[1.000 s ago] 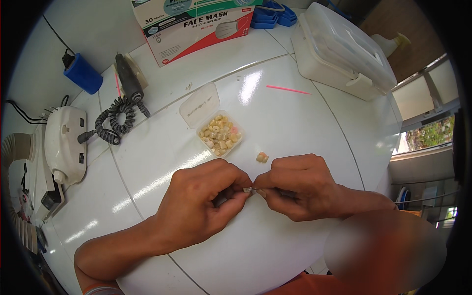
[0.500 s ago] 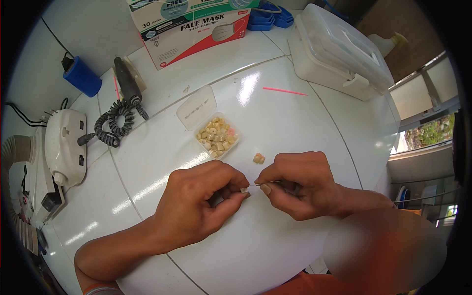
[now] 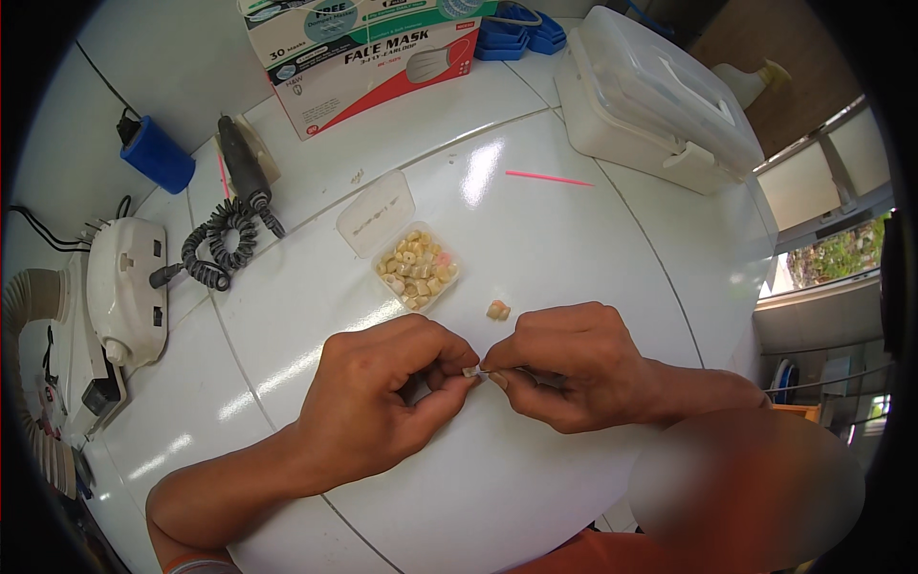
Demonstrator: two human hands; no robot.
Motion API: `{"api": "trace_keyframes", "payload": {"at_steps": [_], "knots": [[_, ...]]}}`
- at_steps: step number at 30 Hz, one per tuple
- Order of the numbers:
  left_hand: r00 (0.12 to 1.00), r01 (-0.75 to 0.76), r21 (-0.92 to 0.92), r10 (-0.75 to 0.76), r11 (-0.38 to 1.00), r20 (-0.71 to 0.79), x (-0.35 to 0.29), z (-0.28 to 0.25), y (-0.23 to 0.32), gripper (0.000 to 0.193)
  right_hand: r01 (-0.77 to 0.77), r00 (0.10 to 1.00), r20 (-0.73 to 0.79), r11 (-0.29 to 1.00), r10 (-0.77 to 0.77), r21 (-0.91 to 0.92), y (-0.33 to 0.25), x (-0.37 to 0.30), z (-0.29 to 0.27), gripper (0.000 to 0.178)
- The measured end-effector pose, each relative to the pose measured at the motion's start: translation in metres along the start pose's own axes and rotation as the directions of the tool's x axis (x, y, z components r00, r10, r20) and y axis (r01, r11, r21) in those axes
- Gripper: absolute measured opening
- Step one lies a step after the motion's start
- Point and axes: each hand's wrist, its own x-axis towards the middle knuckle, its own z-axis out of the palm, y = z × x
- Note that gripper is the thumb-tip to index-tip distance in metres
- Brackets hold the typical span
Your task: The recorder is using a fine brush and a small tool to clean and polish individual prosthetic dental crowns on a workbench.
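Between its thumb and forefinger, my left hand (image 3: pixel 378 387) pinches a small whitish tooth-like piece (image 3: pixel 471 371). Closed in a pinch, my right hand (image 3: pixel 579 368) grips a thin metal tool (image 3: pixel 486 372) whose tip meets that piece. The tool's exact kind is hard to make out, as the fingers cover most of it. Just beyond the hands lies a small cluster of yellowish tooth-like pieces (image 3: pixel 497 310). A small clear plastic box (image 3: pixel 452 283) full of cream and yellowish tooth-like pieces stands farther off, its hinged lid (image 3: pixel 376 216) laid back.
A pink stick (image 3: pixel 550 178) lies on the white tiled table (image 3: pixel 574 249). At the back are a face mask box (image 3: pixel 382 77) and a white toolbox (image 3: pixel 650 105). To the left stand a handpiece (image 3: pixel 244 163) with coiled cord, a white control unit (image 3: pixel 127 287) and a blue cup (image 3: pixel 158 153).
My right hand has shifted left, bringing the thin tool and its fingertips up to the small piece. The left hand has stayed almost still. The view has shifted slightly.
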Motion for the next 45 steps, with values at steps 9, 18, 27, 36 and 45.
{"api": "trace_keyframes", "payload": {"at_steps": [9, 18, 27, 36, 45], "knots": [[0.998, -0.016, 0.024, 0.015, 1.0, 0.065, 0.0005, -0.0045, 0.0026, 0.015, 0.029, 0.999, 0.023, 0.999, -0.029, -0.022, 0.0003, 0.0004, -0.0003, 0.013], [0.999, -0.033, 0.01, 0.033, 0.999, 0.023, -0.0001, -0.0003, -0.0012, 0.015, -0.01, 1.0, 0.014, 1.0, 0.01, -0.008, -0.0001, 0.0006, 0.0005, 0.013], [0.999, -0.03, 0.007, 0.03, 1.0, 0.021, -0.0005, -0.0003, -0.0016, 0.014, 0.073, 0.997, -0.026, 0.997, -0.073, 0.003, 0.0025, 0.0008, 0.0014, 0.018], [1.0, -0.006, -0.016, 0.006, 1.0, 0.009, -0.0001, 0.0003, -0.0002, 0.014, 0.063, 0.997, -0.053, 0.998, -0.064, -0.019, 0.0031, 0.0012, 0.0026, 0.015], [1.0, -0.006, -0.009, 0.006, 1.0, 0.006, -0.0003, 0.0003, -0.0005, 0.015, 0.057, 0.997, -0.055, 0.998, -0.059, -0.041, 0.004, 0.001, 0.0046, 0.016]]}}
